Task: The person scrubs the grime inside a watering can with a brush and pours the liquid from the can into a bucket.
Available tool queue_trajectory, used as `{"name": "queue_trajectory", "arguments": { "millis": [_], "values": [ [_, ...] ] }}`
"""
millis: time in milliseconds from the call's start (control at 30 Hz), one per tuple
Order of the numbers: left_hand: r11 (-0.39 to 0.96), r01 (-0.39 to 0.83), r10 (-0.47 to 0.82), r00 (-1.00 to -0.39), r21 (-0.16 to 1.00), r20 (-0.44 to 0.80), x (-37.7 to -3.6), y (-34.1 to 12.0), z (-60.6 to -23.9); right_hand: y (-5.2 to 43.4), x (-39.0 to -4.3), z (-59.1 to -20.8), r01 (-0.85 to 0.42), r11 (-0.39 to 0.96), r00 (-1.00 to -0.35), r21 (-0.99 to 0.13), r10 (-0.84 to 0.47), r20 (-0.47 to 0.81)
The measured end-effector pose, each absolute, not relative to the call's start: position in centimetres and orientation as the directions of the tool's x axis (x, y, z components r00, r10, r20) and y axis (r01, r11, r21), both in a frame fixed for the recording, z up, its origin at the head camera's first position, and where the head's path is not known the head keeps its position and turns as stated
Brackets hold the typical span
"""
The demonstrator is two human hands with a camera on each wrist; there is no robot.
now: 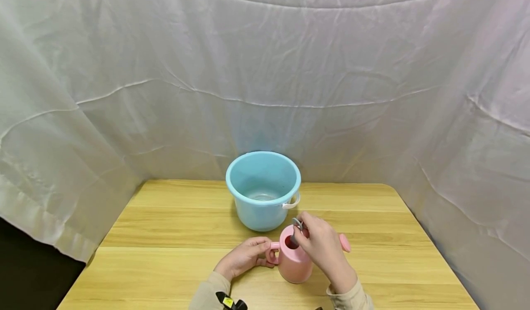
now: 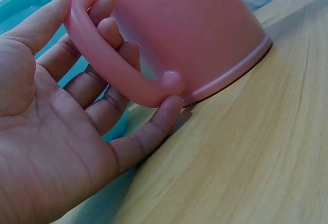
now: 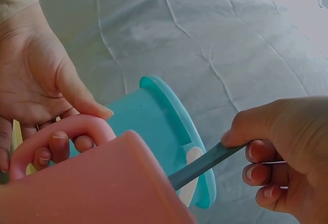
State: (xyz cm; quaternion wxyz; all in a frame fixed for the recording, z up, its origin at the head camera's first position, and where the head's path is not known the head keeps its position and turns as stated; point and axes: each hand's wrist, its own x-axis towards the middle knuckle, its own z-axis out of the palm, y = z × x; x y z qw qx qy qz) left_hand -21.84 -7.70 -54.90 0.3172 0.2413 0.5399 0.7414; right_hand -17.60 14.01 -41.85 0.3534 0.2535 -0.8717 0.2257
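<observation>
A pink watering can [image 1: 296, 267] stands upright on the table, its round top opening facing up. My left hand [image 1: 248, 256] holds the can by its loop handle [image 2: 110, 62], several fingers passing through the loop and the thumb on top. The right hand [image 1: 325, 245] pinches a slim grey-blue tool [image 3: 207, 163] between thumb and fingers above the can. One end of that tool goes down into the opening, so its kind is hidden. On the can's right side, a pink round spout head [image 1: 345, 243] shows beyond my right hand.
Just behind the can, a light blue bucket [image 1: 262, 215] with a white handle [image 1: 292, 203] stands near the back of the wooden table [image 1: 165, 236]. Pale grey cloth [image 1: 265, 71] hangs behind the table and along both sides.
</observation>
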Motion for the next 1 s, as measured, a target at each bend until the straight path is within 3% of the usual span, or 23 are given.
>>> {"name": "queue_trajectory", "arguments": {
  "millis": [400, 1000],
  "values": [
    [-0.216, -0.214, 0.732, -0.681, 0.953, 0.013, -21.83, -7.68, -54.82, 13.88, -17.81, -42.43, -0.48, 0.814, -0.806, -0.327, -0.263, 0.53],
    [-0.211, -0.22, 0.732, -0.682, 0.952, 0.005, -21.81, -7.71, -54.86, 13.98, -17.82, -42.39, -0.444, 0.82, -0.851, -0.36, -0.261, 0.456]
  ]
}}
